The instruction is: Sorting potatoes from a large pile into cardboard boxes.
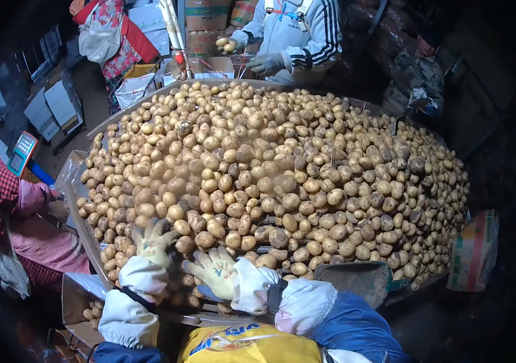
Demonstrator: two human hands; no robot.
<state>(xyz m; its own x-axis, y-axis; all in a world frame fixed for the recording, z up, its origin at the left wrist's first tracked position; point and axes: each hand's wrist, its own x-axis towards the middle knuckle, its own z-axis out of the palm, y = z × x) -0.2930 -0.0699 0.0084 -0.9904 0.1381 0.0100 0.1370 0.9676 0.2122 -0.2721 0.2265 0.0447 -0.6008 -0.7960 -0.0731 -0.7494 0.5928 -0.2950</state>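
Observation:
A broad heap of potatoes (258, 172) covers a large slatted table with a raised rim (81, 236). My left hand (154, 240), in a pale yellow work glove, lies with spread fingers on potatoes near the table's left front part. To its right and a little nearer to me, my right hand (212, 272), in a matching glove with a blue-grey edge, rests palm down beside potatoes with its fingers apart. Neither hand is closed around a potato. Some bare slats show just right of the right hand. A dirty scoop or shovel blade (355, 279) lies to the right of my right forearm.
An open carton (83, 313) holding potatoes stands at the lower left. A printed carton (473, 252) stands at the right. Co-workers are around the table; the one across (299, 41) holds potatoes in a gloved hand. A scale display (23, 152) stands at the left.

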